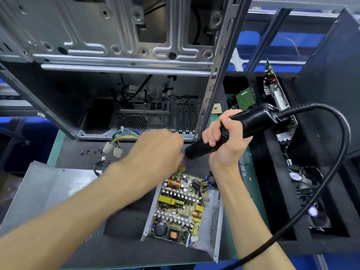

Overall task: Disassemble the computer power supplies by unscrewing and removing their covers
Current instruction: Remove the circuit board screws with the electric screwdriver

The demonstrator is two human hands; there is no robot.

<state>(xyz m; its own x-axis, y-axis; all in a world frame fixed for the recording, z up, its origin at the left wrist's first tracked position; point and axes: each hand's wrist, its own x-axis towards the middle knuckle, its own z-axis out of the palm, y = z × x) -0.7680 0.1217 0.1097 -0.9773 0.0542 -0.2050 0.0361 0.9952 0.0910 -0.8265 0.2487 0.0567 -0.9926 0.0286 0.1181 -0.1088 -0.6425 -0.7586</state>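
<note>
An opened power supply lies on the dark mat, its circuit board with coils and capacitors exposed. Its removed grey metal cover lies at the left. My right hand grips a black electric screwdriver above the supply's far end, tip pointing left and down. My left hand is blurred, just left of the screwdriver tip, fingers curled toward it; what they hold is hidden. Loose screws lie on the mat at the left.
An empty computer case stands open behind the mat. The supply's wire bundle with white connectors trails toward it. The screwdriver's black cable loops at the right. Black bins at the right hold circuit boards and fans.
</note>
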